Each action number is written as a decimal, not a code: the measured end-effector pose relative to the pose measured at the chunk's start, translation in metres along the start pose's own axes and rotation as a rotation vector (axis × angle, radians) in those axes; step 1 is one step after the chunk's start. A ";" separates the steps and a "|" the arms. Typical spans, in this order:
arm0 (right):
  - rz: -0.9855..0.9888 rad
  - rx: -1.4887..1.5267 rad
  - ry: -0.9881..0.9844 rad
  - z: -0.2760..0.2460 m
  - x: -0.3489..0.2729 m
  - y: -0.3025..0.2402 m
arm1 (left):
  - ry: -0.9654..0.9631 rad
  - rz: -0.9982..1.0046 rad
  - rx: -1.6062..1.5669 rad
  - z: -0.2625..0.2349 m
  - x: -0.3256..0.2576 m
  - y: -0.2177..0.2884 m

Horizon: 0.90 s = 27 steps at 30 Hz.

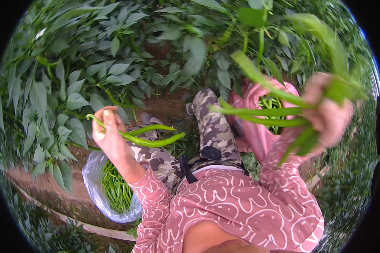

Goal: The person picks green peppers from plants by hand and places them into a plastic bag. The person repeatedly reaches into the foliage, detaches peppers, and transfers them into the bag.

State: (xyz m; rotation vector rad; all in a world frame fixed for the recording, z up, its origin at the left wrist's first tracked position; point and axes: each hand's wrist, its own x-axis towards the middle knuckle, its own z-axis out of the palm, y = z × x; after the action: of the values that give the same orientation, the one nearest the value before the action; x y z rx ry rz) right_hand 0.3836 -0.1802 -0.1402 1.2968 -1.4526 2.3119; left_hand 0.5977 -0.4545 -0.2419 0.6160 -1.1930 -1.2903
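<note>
My left hand, raised on the left side, is closed around a couple of long green chili peppers; their tips point right, across my knee. Up at the right, my right hand is blurred by motion. Its fingers grip a bunch of several long green peppers that fan out to the left, with some blurred green leafy bits among them. A pink bag stands open just left of this hand, with green peppers inside. Below my left hand is a clear plastic bag filled with thinner green peppers.
Dense pepper plants spread across the far side, some with green peppers hanging. My legs in camouflage trousers are bent between the two bags. A pale curved strip edges the soil at lower left, with more plants beyond.
</note>
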 end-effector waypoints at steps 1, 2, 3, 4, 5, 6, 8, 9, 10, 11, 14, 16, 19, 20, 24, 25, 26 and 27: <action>0.036 0.147 -0.131 -0.024 0.004 -0.037 | -0.049 0.030 -0.064 0.002 0.004 0.001; -0.123 0.132 -0.085 -0.039 -0.005 -0.059 | -0.026 0.001 -0.092 0.003 0.007 0.000; -0.218 0.019 -0.038 -0.053 -0.008 -0.076 | -0.018 -0.017 -0.144 0.005 0.013 -0.001; -0.309 -0.096 0.020 -0.065 -0.012 -0.091 | -0.037 -0.018 -0.174 0.005 0.017 -0.004; -0.371 -0.324 0.058 -0.075 -0.014 -0.097 | 0.014 -0.048 -0.208 0.005 0.022 -0.007; -0.335 -0.693 0.273 -0.081 -0.019 -0.093 | -0.018 -0.052 -0.229 0.005 0.025 -0.011; 0.002 -0.894 0.352 -0.088 -0.024 -0.069 | -0.035 -0.087 -0.314 0.002 0.029 -0.019; 0.243 -1.057 0.338 -0.091 -0.024 -0.054 | -0.029 -0.130 -0.319 0.000 0.029 -0.024; 0.194 -1.227 0.126 -0.091 -0.019 -0.037 | -0.043 -0.153 -0.330 0.000 0.029 -0.026; 0.254 -1.302 0.067 -0.088 -0.020 -0.028 | -0.045 -0.145 -0.331 -0.001 0.028 -0.030; 0.312 -0.873 0.158 -0.063 -0.036 -0.031 | -0.051 -0.156 -0.266 0.005 0.022 -0.030; -0.003 -0.569 -0.132 -0.028 -0.040 -0.029 | -0.064 -0.124 -0.203 0.012 0.014 -0.024; -0.035 -0.578 -0.541 0.043 -0.033 -0.004 | -0.074 -0.077 -0.077 0.024 -0.006 -0.011; -0.138 -0.669 -0.776 0.065 -0.026 0.010 | -0.079 -0.055 -0.061 0.025 -0.014 -0.005; -0.059 -0.349 -0.832 0.166 -0.036 0.085 | -0.008 -0.043 -0.151 0.029 -0.031 0.003; 0.054 -0.147 -0.809 0.178 -0.046 0.094 | 0.042 -0.051 -0.219 0.029 -0.032 0.002; 0.105 -0.041 -0.775 0.190 -0.057 0.105 | 0.048 -0.065 -0.357 0.027 -0.031 0.000; 0.142 -0.057 -0.711 0.202 -0.072 0.110 | 0.119 -0.033 -0.426 0.027 -0.028 -0.004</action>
State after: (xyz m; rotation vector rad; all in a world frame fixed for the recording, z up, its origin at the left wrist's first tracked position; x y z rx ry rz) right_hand 0.4936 -0.3741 -0.2317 2.2009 -1.8141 1.9371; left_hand 0.5758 -0.4227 -0.2453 0.3931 -0.7795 -1.4598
